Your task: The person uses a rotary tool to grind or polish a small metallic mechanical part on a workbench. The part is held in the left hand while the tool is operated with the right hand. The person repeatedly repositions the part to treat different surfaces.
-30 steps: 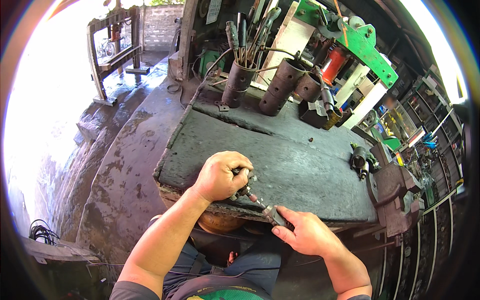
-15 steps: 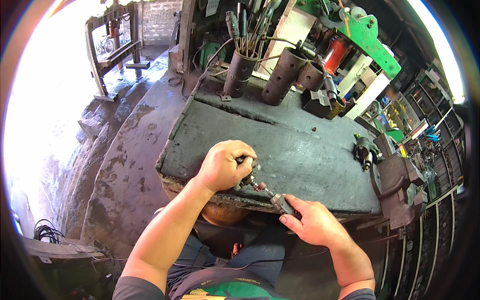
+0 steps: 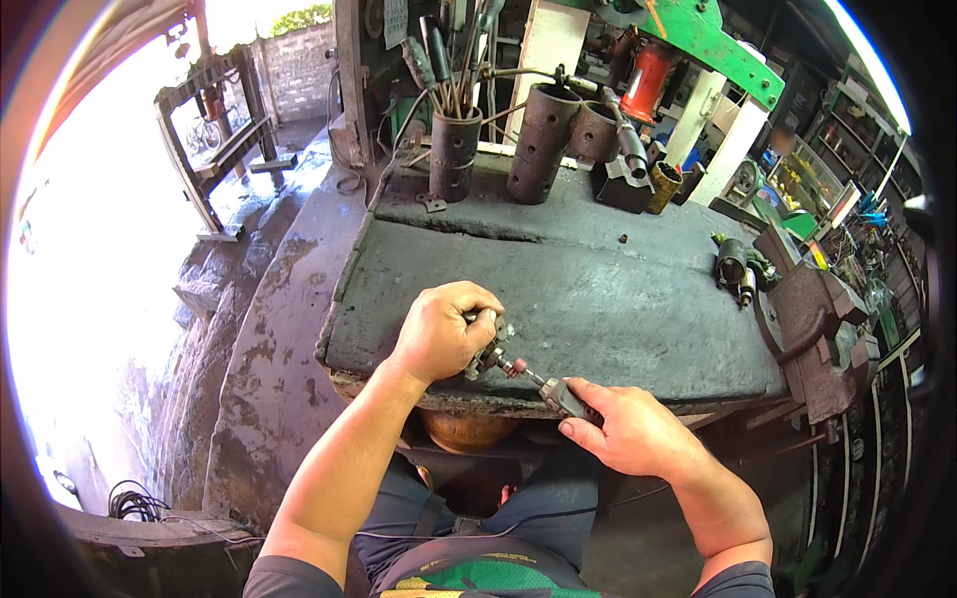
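Note:
Near the front edge of a dark, worn workbench (image 3: 598, 329), my left hand (image 3: 439, 334) is closed around a small metal part (image 3: 482, 361). Fingers hide most of that part, so its kind does not show. My right hand (image 3: 638, 429) grips a grey handheld rotary grinder (image 3: 566, 400) from the right side. On the grinder's thin shaft sits a small reddish grinding stone (image 3: 515, 368), pointing left at the metal part. Stone and part are very close; whether they touch I cannot tell.
Behind stand a dark metal tube holding several tools (image 3: 456, 159) and another perforated tube (image 3: 540, 145). A red bottle jack (image 3: 646, 85) is under a green frame (image 3: 728, 60). A bench vise (image 3: 817, 329) is at the right, beside small cylindrical metal parts (image 3: 733, 261).
The view has tilted and shifted slightly, so the bench sits differently in the picture. Both hands keep their grips on the metal part and the grinder.

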Motion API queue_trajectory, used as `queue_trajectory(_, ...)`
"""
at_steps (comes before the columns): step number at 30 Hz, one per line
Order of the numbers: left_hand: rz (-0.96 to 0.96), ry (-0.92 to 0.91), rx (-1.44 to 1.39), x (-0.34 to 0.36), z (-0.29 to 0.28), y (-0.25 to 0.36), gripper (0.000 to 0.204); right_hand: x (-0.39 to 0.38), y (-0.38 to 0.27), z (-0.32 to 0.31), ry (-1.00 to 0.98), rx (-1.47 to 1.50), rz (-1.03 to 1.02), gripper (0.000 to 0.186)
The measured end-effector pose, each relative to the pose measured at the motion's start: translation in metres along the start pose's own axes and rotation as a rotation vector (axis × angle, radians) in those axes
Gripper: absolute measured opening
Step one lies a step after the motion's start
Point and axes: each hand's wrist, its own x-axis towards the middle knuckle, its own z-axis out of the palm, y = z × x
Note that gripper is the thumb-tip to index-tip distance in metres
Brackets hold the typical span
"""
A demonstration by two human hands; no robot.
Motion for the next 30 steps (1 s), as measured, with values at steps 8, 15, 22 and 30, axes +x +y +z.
queue_trajectory(8,-0.063,-0.080,0.044,0.0046,-0.0024,0.0066,0.017,0.0017,0.0032,0.0007,0.003,-0.006,-0.032,0.063)
queue_trajectory(15,-0.086,-0.083,0.056,0.0055,-0.0034,0.0101,0.017,-0.0010,0.0027,0.0037,-0.008,-0.018,-0.037,0.063)
queue_trajectory(22,-0.055,-0.020,0.010,0.0032,-0.0001,0.0062,0.016,0.0001,0.0014,0.0016,0.000,0.000,0.002,0.066)
queue_trajectory(30,-0.061,-0.050,0.031,0.0033,-0.0020,0.0072,0.018,0.0032,0.0008,0.0035,-0.002,-0.019,-0.023,0.067)
